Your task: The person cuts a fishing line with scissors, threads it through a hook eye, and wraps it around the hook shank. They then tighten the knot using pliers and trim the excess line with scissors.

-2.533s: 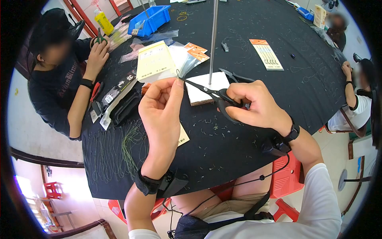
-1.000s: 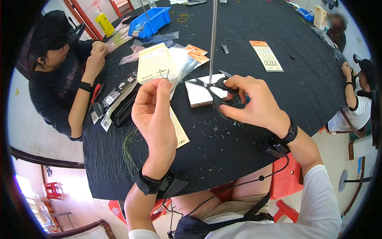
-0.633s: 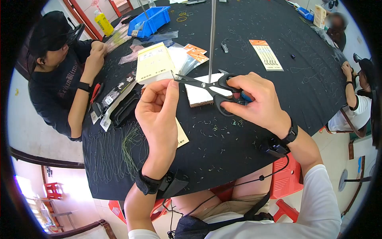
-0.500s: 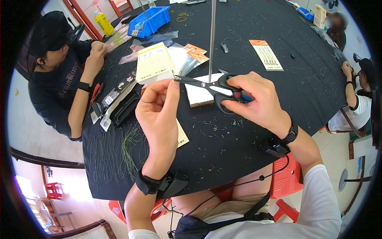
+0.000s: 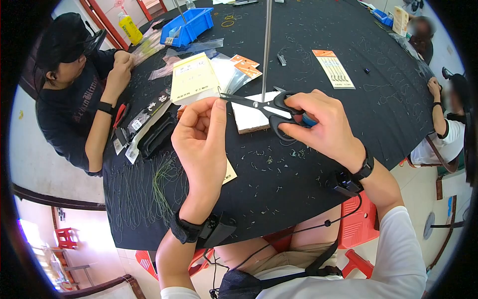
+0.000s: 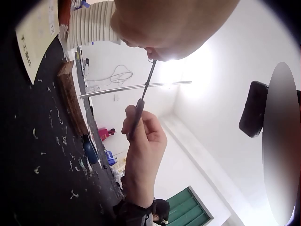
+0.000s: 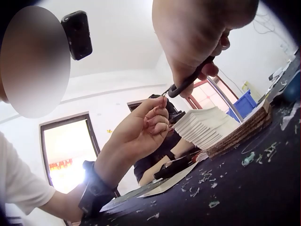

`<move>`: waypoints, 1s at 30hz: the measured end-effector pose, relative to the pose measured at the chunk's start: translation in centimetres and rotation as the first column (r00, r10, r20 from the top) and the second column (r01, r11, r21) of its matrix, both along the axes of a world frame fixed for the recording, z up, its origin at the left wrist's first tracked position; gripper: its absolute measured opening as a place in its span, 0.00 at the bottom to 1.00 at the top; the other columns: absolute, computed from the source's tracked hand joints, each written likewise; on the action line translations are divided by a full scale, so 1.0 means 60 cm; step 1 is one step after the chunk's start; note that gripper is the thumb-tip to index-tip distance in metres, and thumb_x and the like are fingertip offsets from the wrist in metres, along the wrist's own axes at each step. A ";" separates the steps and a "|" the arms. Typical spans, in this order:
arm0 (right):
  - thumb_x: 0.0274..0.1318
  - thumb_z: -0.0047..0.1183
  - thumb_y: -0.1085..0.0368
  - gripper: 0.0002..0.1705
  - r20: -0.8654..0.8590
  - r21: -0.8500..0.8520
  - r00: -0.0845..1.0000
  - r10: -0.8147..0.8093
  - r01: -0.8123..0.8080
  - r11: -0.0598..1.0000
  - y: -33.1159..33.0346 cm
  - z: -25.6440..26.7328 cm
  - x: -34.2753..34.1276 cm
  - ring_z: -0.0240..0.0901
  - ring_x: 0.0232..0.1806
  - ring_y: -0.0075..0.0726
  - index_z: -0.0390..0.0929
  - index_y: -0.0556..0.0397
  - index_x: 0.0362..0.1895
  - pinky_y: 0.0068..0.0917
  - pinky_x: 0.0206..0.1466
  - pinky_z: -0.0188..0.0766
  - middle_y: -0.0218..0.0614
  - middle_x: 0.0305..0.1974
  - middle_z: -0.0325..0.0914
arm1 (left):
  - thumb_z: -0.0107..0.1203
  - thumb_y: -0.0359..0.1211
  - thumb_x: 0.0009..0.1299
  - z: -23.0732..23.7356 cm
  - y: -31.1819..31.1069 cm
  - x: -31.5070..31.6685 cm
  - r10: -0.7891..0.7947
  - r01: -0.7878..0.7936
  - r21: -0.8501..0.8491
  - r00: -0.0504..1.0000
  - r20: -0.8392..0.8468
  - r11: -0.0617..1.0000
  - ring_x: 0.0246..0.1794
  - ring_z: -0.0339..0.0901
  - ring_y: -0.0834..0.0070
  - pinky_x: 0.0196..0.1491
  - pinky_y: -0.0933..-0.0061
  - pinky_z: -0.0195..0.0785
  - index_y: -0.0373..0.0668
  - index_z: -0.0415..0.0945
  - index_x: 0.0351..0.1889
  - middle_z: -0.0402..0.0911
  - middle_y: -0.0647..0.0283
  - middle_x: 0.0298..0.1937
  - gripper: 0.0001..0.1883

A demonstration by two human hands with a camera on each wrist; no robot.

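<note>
Between thumb and index finger, my left hand (image 5: 201, 132) pinches a small fish hook (image 5: 219, 90) whose bent tip shows above the fingertips. My right hand (image 5: 326, 124) holds a pair of black scissors (image 5: 256, 104), thumb in one handle loop and fingers in the other. Their blade tips reach right to the hook at the left fingertips, the blades nearly together. In the left wrist view the scissors (image 6: 141, 103) are seen edge-on, pointing up to the left fingertips. The right wrist view shows the left hand (image 7: 141, 129) below the scissor tips; most of the hook is hidden there.
Behind the scissors stands a metal rod (image 5: 267, 50) on a white-topped block (image 5: 244, 117). Cream cards (image 5: 194, 77), a hook packet (image 5: 333, 69) and a blue bin (image 5: 188, 26) lie farther back. Green line (image 5: 162, 182) and clippings cover the near cloth. Another person (image 5: 67, 94) sits left.
One second ago the scissors were spread and apart from the left hand, which was farther left. The hands have come together, with the blades closing at the hook.
</note>
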State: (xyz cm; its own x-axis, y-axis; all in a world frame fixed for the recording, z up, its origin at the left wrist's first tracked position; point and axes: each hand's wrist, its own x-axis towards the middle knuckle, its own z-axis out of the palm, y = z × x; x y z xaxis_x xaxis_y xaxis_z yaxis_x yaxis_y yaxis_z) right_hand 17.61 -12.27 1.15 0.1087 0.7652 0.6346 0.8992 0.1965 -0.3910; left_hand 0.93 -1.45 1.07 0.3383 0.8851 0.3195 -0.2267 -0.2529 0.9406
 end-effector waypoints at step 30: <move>0.35 0.66 0.64 0.17 -0.066 -0.003 0.998 -0.022 0.022 1.000 -0.001 0.001 -0.004 0.70 0.24 0.35 0.76 0.53 0.33 0.29 0.29 0.66 0.32 0.21 0.74 | 0.53 0.28 0.67 0.002 0.001 -0.002 -0.012 0.011 -0.016 0.998 -0.064 1.000 0.22 0.61 0.94 0.24 0.91 0.52 0.34 0.75 0.34 0.70 0.75 0.23 0.05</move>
